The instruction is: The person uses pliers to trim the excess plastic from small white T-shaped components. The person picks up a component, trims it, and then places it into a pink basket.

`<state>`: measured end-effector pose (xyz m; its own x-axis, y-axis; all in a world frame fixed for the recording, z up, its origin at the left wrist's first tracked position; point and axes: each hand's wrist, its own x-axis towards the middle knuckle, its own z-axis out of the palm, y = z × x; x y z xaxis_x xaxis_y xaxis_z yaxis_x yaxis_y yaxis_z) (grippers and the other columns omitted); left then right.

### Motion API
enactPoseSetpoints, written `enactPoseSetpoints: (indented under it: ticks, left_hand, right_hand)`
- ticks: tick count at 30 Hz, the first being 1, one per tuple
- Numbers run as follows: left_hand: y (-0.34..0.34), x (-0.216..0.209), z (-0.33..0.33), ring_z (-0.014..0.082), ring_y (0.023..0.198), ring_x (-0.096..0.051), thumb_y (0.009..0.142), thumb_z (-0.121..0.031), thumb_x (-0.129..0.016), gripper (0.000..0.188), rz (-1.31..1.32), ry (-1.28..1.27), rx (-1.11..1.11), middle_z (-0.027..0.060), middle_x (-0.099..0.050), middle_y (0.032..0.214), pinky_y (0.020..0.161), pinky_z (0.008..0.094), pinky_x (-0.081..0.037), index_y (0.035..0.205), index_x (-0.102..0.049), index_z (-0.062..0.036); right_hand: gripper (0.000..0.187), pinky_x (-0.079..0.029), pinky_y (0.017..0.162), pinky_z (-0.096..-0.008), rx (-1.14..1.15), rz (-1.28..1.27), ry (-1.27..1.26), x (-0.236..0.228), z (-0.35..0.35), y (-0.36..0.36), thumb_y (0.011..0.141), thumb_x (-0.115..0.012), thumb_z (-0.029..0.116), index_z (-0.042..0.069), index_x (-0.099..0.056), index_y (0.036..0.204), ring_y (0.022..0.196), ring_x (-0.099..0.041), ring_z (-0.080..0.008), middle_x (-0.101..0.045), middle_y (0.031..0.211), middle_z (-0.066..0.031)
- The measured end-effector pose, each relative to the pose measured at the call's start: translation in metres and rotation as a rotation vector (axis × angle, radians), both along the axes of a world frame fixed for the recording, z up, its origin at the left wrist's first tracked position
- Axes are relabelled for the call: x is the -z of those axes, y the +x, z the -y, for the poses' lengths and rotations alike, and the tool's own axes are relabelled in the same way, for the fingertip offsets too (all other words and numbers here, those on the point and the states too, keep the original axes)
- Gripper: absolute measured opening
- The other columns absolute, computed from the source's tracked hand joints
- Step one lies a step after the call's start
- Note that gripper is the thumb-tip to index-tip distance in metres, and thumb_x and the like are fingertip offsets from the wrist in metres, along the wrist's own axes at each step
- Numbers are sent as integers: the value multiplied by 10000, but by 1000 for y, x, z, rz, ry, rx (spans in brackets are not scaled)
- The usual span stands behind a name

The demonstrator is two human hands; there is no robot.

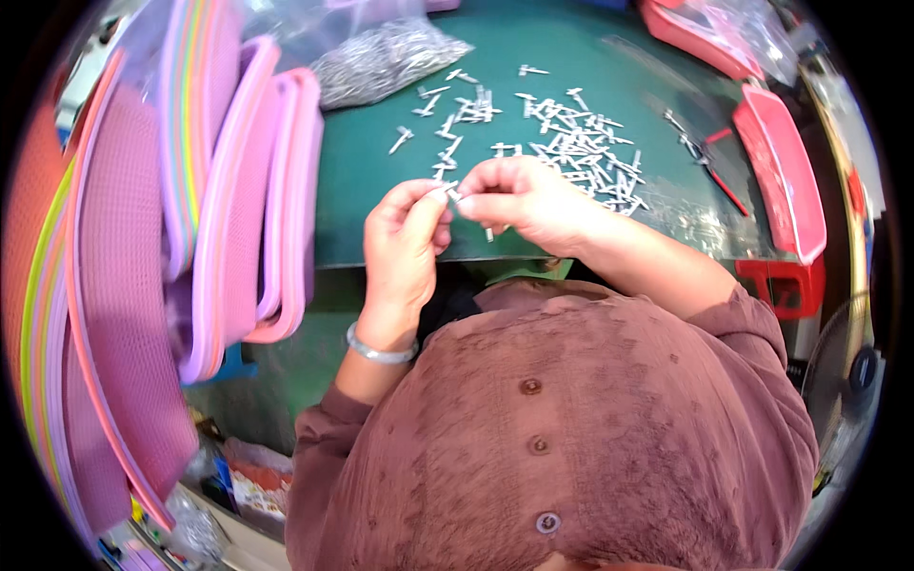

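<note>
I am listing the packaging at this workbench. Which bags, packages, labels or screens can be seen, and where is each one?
Clear plastic bag: far left of the green table, bulging, full of small grey metal parts.
Clear plastic wrap: far right corner, crumpled, above a red tray.
No labels, signs or screens show.

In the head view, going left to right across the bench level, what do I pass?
Stack of pink and purple mesh trays → clear bag of small metal parts → left hand → right hand, both pinching a small white part → scattered white parts → red-handled tool → red tray.
</note>
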<state>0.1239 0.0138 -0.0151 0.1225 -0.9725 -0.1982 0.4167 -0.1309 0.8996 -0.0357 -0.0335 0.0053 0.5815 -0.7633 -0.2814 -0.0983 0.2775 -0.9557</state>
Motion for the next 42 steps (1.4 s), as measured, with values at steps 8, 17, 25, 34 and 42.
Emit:
enactPoseSetpoints:
  ticks: [8, 17, 25, 34, 42]
  left_hand:
    - [-22, 1, 11, 63, 495, -444, 892, -97, -514, 139, 59, -16, 164, 19, -549, 687, 438, 174, -317, 961, -601, -12]
    - [-2, 23, 30, 182, 764, -534, 938, -245, -431, 401, -664, 110, 310, 108, -564, 913, 655, 278, -437, 1211, -460, 47]
    - [8, 28, 25, 374, 1196, -442, 961, -262, -366, 460, -971, -23, 376, 264, -466, 1256, 1029, 455, -356, 1276, -392, 72]
    - [22, 22, 13, 352, 1210, -438, 948, -130, -364, 400, -728, -21, 264, 238, -456, 1276, 1036, 450, -359, 1306, -363, 49]
    - [50, 40, -2, 214, 900, -591, 909, -21, -401, 292, -497, 29, 90, 152, -585, 1052, 788, 323, -500, 1186, -479, 27]
  right_hand:
    - [126, -433, 627, -231, 107, -159, -298, 7, 3, -43, 817, -619, 129, 4, -620, 837, 686, -504, -75, -580, 727, 0]
    - [229, -487, 666, -391, 476, -1109, -628, 26, 47, -228, 765, -553, 201, -8, -636, 810, 723, -633, -295, -634, 755, -193]
    - [196, -468, 745, -406, 476, -1501, -1013, 30, 54, -232, 788, -581, 193, 35, -635, 889, 846, -596, -307, -606, 877, -128]
    - [169, -451, 776, -381, 319, -984, -1181, 8, 57, -141, 792, -603, 151, 22, -613, 901, 887, -554, -317, -574, 886, -123]
    - [84, -455, 744, -398, -95, -657, -1347, 6, 62, -44, 741, -620, 92, 46, -622, 810, 833, -546, -314, -533, 812, -115]
